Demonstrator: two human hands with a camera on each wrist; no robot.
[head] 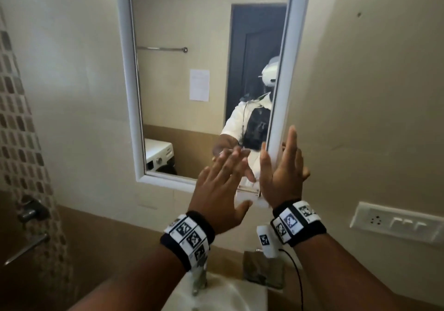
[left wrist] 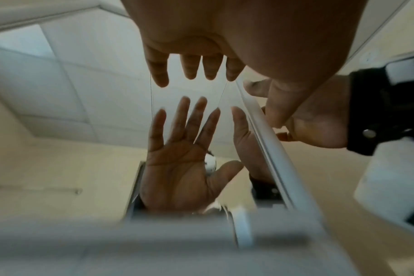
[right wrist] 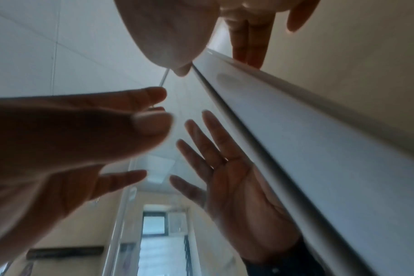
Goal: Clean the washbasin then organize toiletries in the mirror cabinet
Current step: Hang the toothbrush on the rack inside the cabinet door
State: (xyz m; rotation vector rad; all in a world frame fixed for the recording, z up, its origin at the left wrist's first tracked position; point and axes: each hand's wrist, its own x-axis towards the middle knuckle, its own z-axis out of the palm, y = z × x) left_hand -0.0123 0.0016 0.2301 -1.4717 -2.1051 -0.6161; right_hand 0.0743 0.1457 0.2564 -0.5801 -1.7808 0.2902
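The mirror cabinet (head: 125, 75) hangs on the wall, its white-framed mirror door (head: 286, 75) facing me. My right hand (head: 280, 164) holds the door's lower right edge: the thumb (right wrist: 177, 56) lies on the front and the straight fingers (right wrist: 248, 46) reach behind the frame. My left hand (head: 230, 181) hovers flat, fingers spread (left wrist: 196, 69), just in front of the glass at the lower right corner, holding nothing. The white washbasin (head: 240, 296) and its tap (head: 199, 279) sit below my wrists. No toiletries show.
A small rail with something white (head: 247, 191) sits under the mirror. A brownish block (head: 262, 270) stands on the basin's back right. A switch and socket panel (head: 396, 221) is on the right wall, and shower fittings (head: 31, 211) are at the left.
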